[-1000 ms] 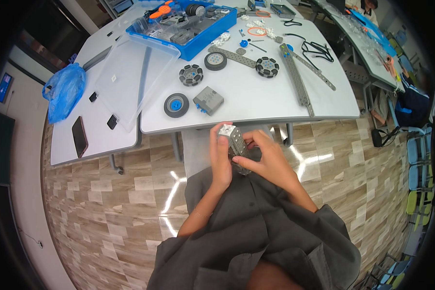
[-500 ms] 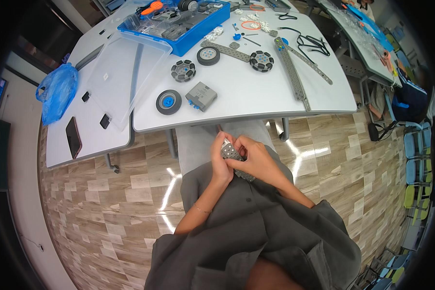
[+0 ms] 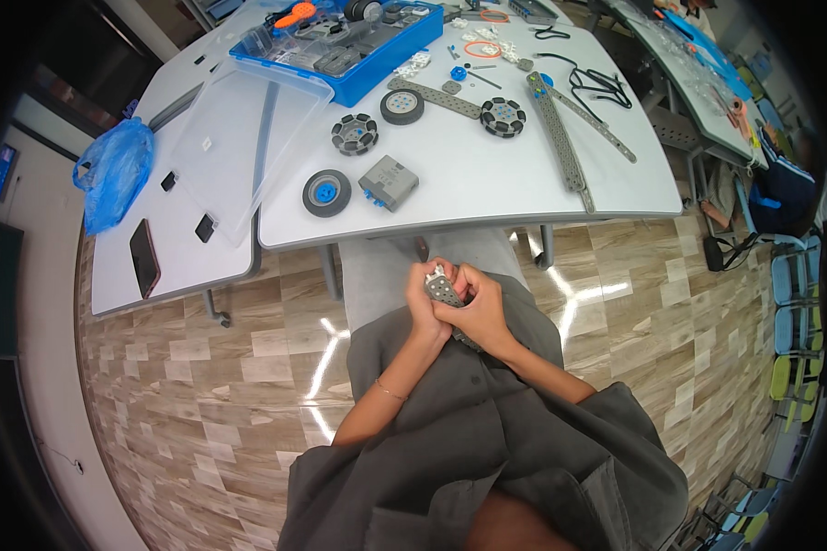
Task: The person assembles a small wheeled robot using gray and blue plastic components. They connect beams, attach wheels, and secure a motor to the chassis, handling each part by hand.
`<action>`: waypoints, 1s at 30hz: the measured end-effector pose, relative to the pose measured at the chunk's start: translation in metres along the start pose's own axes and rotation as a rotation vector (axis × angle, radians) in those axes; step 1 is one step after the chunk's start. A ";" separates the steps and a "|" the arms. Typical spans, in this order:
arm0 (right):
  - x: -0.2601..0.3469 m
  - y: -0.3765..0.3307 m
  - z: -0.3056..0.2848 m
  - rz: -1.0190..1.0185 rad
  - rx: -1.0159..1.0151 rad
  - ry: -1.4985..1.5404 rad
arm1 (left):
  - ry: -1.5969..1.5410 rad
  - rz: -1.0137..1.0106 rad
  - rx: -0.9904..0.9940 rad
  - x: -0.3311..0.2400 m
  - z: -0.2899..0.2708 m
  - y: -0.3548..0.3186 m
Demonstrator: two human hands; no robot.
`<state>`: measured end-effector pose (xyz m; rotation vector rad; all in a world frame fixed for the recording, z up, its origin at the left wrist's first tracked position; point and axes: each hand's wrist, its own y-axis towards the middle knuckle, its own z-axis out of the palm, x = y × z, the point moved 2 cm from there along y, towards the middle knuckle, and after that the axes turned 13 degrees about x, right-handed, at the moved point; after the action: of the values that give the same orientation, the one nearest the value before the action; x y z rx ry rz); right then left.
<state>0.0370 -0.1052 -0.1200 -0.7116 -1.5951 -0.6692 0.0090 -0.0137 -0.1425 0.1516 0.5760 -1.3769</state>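
Over my lap, both hands grip a grey perforated building beam [image 3: 444,289] with a whitish connector piece [image 3: 438,270] at its far end. My left hand [image 3: 424,303] wraps its left side, fingers curled. From the right, my right hand [image 3: 480,308] presses a thumb across the beam, its other fingers bent around the far part. The beam's lower end runs under my right hand toward my body, partly hidden. Closest on the table beyond are a grey motor block [image 3: 390,183] with blue pegs and a grey wheel [image 3: 326,193] with a blue hub.
Two omni wheels [image 3: 355,135], another wheel [image 3: 402,106], long perforated beams [image 3: 560,142] and black cables [image 3: 601,84] lie on the white table [image 3: 487,188]. A blue parts bin [image 3: 368,78], clear lid [image 3: 239,138], phone [image 3: 144,259] and blue plastic bag [image 3: 119,174] are farther left.
Both hands have shifted slightly, with the beam a little more upright between them. More of the whitish connector shows at its far end. The view has moved slightly.
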 end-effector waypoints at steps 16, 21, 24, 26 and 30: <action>0.027 -0.001 -0.008 -0.187 0.147 -0.347 | 0.018 0.165 -0.100 -0.018 -0.012 -0.002; 0.016 -0.019 -0.011 -0.035 0.263 -0.463 | 0.042 0.273 -0.015 -0.033 -0.012 -0.002; 0.007 -0.022 -0.015 0.085 0.326 -0.289 | 0.117 0.278 0.024 -0.025 -0.007 -0.002; 0.002 -0.022 -0.019 0.148 0.342 -0.211 | 0.209 0.311 0.078 -0.018 -0.004 -0.003; -0.003 -0.022 -0.018 0.262 0.328 0.028 | 0.187 0.252 0.176 -0.008 -0.006 0.002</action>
<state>0.0315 -0.1333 -0.1212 -0.6468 -1.5057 -0.2178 0.0083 -0.0038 -0.1443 0.4834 0.5688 -1.1736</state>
